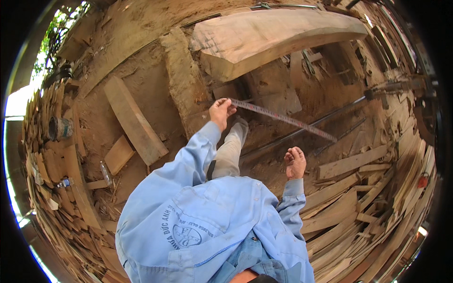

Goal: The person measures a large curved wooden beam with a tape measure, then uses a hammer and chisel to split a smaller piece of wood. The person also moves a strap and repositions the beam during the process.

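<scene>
My left hand is closed on one end of a long, thin measuring tape, pinched near the fingertips. The marked strip stretches out to the right and toward me, and its far end hangs free over the ground, slightly blurred. To the right, my right hand is raised apart from the strip. Its fingers are loosely curled, the palm shows, and nothing is visible in it. Beyond both hands lies a large thick timber slab, its pale cut face turned up.
A wooden beam runs beside the slab. Left of me lie a plank and a short board. A metal bar crosses the ground at right. Stacked planks line the right; a bucket stands far left.
</scene>
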